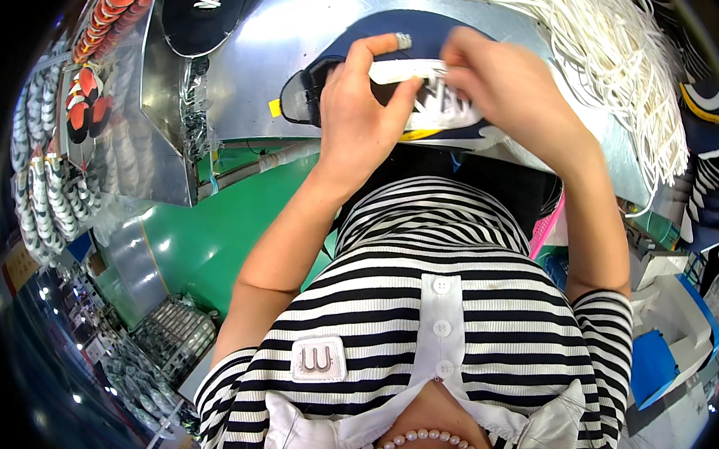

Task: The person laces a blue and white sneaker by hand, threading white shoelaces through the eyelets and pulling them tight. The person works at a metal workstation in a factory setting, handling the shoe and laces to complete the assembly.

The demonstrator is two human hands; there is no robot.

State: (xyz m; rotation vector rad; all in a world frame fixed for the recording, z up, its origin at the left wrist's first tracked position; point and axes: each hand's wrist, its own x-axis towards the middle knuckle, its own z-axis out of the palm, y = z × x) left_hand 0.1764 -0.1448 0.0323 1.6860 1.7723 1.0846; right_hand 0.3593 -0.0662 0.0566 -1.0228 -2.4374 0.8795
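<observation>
A dark navy shoe (402, 27) lies on its side on the metal tabletop, heel to the left and toe to the right. My left hand (356, 110) grips it by the opening, thumb and index finger spread along the white eyelet strip (408, 69); grey tape wraps one fingertip. White shoelace (451, 113) crosses the shoe's front in several rows. Over the upper end of these rows, my right hand (501, 90) is closed in a pinch on the lace, its fingers smeared by motion. Exactly how the lace runs between those fingers is hidden.
A thick bundle of loose white laces (628, 68) spreads over the table's right side and hangs off its edge. Another dark laced shoe (204, 9) lies at the far left. Orange shoe parts (115, 8) hang beyond it. More shoes (711, 186) stand at right, above a white-and-blue box (671, 338).
</observation>
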